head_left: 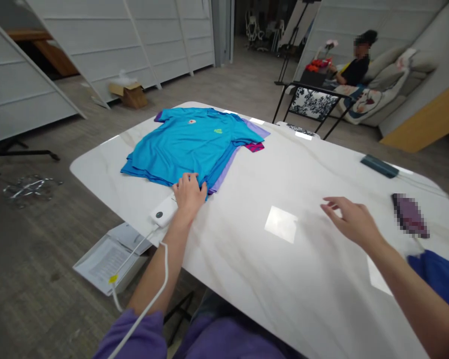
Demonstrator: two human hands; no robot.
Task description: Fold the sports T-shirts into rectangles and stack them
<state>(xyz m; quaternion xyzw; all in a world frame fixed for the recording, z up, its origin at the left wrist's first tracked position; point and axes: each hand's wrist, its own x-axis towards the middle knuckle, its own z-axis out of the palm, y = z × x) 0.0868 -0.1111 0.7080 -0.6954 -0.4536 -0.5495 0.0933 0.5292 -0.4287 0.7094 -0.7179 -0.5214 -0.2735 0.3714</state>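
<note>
A bright blue T-shirt lies spread on the white marbled table, on top of other shirts. A lilac garment edge and a pink-and-dark patterned corner show from underneath. My left hand is at the near hem, its fingers bent onto the blue cloth and the fabric creased beside the thumb. Just left of that wrist is a white power strip with a white cable. My right hand hovers over the table's right half, thumb and fingers apart, holding nothing.
At the right lie a dark case, a pixelated phone-like object and dark blue fabric. An open white box is below the left edge. A chair stands behind the table; a person sits beyond.
</note>
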